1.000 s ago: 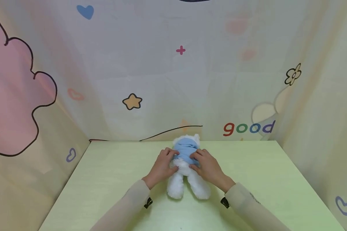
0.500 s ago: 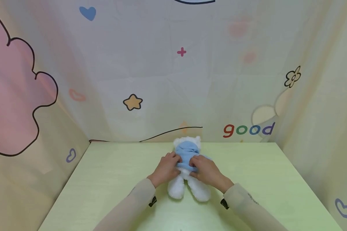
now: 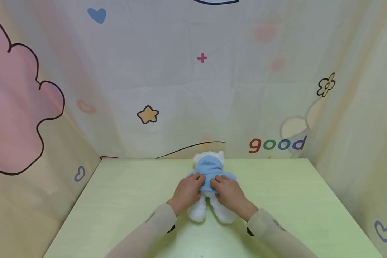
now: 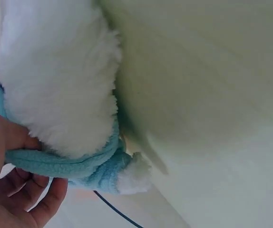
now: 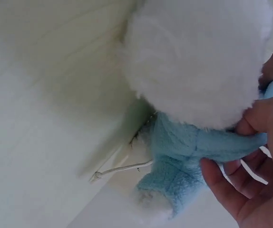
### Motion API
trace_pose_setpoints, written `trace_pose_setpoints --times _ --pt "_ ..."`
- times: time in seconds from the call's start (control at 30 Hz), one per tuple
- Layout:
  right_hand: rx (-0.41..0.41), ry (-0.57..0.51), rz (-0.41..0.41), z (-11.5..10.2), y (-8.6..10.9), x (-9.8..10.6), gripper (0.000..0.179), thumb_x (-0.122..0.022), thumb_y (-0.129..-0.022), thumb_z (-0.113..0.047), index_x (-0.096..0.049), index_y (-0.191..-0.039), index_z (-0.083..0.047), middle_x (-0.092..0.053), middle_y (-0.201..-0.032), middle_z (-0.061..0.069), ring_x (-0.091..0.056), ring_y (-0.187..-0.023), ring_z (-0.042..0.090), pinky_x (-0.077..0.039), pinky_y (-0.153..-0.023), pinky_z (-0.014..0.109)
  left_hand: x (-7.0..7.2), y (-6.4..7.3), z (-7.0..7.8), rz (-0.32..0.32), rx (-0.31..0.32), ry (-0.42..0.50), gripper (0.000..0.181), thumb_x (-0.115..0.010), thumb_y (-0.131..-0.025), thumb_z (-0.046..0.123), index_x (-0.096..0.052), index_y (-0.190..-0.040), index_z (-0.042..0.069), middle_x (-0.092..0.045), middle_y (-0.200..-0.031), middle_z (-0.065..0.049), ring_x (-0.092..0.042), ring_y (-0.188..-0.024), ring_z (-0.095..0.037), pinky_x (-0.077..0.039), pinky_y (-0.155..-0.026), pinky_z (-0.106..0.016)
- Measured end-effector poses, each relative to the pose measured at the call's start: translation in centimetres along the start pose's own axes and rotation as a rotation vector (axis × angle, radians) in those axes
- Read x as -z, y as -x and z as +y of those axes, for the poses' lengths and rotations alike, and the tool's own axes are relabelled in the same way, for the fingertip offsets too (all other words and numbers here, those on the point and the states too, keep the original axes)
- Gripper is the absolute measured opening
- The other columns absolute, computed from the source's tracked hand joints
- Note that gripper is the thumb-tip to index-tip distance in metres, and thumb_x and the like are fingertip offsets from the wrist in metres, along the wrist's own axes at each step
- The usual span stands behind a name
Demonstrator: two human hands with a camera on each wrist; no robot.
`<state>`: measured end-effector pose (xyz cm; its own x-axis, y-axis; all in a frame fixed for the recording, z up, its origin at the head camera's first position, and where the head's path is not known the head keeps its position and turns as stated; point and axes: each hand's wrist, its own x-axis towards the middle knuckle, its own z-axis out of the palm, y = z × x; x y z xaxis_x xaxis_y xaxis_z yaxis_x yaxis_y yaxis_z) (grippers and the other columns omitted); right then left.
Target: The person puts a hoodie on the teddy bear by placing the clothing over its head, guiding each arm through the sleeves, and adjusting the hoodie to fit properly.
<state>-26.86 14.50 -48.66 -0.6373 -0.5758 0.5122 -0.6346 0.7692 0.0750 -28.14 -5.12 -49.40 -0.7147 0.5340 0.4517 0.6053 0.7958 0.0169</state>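
A white fluffy plush bear (image 3: 196, 213) lies on the table with its head toward the back and its legs toward me. It wears a light blue hooded top (image 3: 209, 175), the hood lying against the head. At the left of the hem, my left hand (image 3: 187, 191) pinches the cloth; in the left wrist view the edge of the top (image 4: 65, 164) runs between thumb and fingers. My right hand (image 3: 231, 193) pinches the hem on the other side, and the right wrist view shows the cloth (image 5: 222, 145) stretched out from the fur. The bear's face is hidden.
The pale green table (image 3: 125, 208) reaches back to a printed curtain (image 3: 177, 86), which also hangs at both sides. A light cord (image 5: 122, 168) shows beside the top in the right wrist view.
Both hands have come slightly toward me with the hem. The top, bunched higher a second ago, now lies lower and smoother, covering white fur at the waist; its sleeves show more.
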Motion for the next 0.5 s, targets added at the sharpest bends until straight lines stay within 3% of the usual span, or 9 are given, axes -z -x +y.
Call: trace_pose_setpoints --times 0.17,0.27,0.4,0.5 --pt "-0.005 -0.007 0.000 -0.1 1.3 0.3 0.028 -0.072 -0.072 0.003 -0.058 -0.089 -0.014 -0.055 -0.083 -0.001 -0.053 -0.072 0.017 -0.043 -0.054 0.026 -0.3 1.1 -0.1 0.060 0.010 -0.051 0.027 -0.072 -0.080 0.010 -0.053 -0.099 0.012 -0.049 -0.089 -0.001 -0.049 -0.076 -0.016 -0.043 -0.060 -0.025" --pt "0.011 -0.016 -0.016 0.1 1.8 0.4 0.023 -0.072 -0.073 0.001 -0.063 -0.088 -0.014 -0.058 -0.083 -0.001 -0.054 -0.073 0.017 -0.046 -0.057 0.027 -0.4 1.8 -0.3 0.076 -0.046 -0.091 0.023 -0.074 -0.081 0.015 -0.058 -0.097 0.015 -0.054 -0.088 0.001 -0.051 -0.076 -0.015 -0.046 -0.061 -0.024" --pt "0.038 -0.071 -0.083 0.6 2.1 0.7 0.018 -0.069 -0.074 0.002 -0.067 -0.076 -0.015 -0.061 -0.079 -0.003 -0.053 -0.071 0.015 -0.044 -0.059 0.025 0.0 2.1 -0.4 0.001 -0.154 -0.091 0.007 -0.070 -0.086 0.015 -0.066 -0.090 0.018 -0.062 -0.086 0.006 -0.054 -0.075 -0.012 -0.048 -0.066 -0.022" --pt "0.070 -0.106 -0.159 1.0 2.0 1.3 0.016 -0.068 -0.076 -0.002 -0.069 -0.072 -0.017 -0.061 -0.079 -0.005 -0.053 -0.071 0.014 -0.042 -0.061 0.025 0.5 1.8 -0.6 -0.110 -0.164 -0.004 0.007 -0.066 -0.087 0.013 -0.071 -0.087 0.018 -0.066 -0.087 0.007 -0.057 -0.077 -0.011 -0.049 -0.068 -0.022"
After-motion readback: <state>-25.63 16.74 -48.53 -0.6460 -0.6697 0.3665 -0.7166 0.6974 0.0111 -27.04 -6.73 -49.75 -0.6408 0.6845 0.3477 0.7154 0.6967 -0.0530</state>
